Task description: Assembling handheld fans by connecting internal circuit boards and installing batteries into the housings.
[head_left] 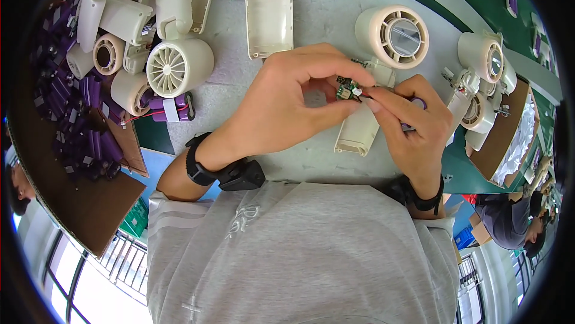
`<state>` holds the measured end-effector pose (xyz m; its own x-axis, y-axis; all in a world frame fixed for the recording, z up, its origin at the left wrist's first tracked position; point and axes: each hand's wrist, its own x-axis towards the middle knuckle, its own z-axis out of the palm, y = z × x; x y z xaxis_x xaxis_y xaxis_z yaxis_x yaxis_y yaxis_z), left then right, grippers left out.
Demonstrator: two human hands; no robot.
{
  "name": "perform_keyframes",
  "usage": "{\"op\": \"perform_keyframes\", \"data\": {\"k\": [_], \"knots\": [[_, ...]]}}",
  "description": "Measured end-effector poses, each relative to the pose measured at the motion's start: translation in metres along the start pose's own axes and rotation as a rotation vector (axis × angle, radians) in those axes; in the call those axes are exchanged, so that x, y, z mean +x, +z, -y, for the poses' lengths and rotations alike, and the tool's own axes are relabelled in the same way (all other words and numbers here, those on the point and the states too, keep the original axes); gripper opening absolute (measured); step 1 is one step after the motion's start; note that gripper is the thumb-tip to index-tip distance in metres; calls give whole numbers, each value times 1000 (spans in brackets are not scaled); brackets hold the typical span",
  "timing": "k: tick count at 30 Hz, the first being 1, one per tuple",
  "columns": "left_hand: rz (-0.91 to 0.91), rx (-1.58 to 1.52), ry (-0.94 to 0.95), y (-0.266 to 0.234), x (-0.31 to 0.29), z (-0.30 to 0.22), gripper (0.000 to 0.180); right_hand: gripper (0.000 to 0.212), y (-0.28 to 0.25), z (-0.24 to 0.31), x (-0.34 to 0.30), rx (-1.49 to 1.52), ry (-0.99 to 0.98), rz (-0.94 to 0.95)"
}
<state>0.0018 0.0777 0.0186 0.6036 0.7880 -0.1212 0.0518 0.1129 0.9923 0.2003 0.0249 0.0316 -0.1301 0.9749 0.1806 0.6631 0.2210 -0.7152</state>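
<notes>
Between the thumb and fingers of my left hand (284,93) is a small green circuit board (344,90) with a white connector (357,91) at its edge. My right hand (422,123) meets it there, thumb and forefinger pinched on a thin red wire (366,92) right beside that connector. Whether the plug is seated I cannot tell. Part of a purple battery pack (418,103) shows among my right fingers, mostly hidden by them. Beneath both hands lies a cream handheld-fan housing: its round head (392,36) is at the far end, its open handle (357,135) nearer me.
A cardboard box (102,204) of purple battery packs (72,120) stands at left. Cream fan housings (179,67) pile beside it, near a loose battery pack (171,109). An open handle shell (269,15) lies ahead. More fan units (479,57) and another box (503,138) are at right.
</notes>
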Motion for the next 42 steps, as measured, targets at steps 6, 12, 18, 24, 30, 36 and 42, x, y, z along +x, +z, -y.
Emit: {"op": "perform_keyframes", "data": {"k": [6,12,18,24,30,36,42], "knots": [[-11,-238,-94,-2,1,-1,40,21,-5,1,-2,34,40,87],[12,-285,-124,-5,1,-5,38,20,-4,3,-2,52,76,85],[-7,-240,-121,-5,1,-4,36,18,-1,-1,-1,65,35,39],[-31,-148,-85,-4,0,-5,33,17,-1,-2,-2,71,18,40],[-52,-151,-48,-2,1,-3,31,15,0,-1,-2,101,35,38],[-58,-138,-29,-1,1,-1,33,14,-4,1,-3,109,56,93],[4,10,40,-3,2,-1,45,13,-3,0,-4,76,11,117]]}}
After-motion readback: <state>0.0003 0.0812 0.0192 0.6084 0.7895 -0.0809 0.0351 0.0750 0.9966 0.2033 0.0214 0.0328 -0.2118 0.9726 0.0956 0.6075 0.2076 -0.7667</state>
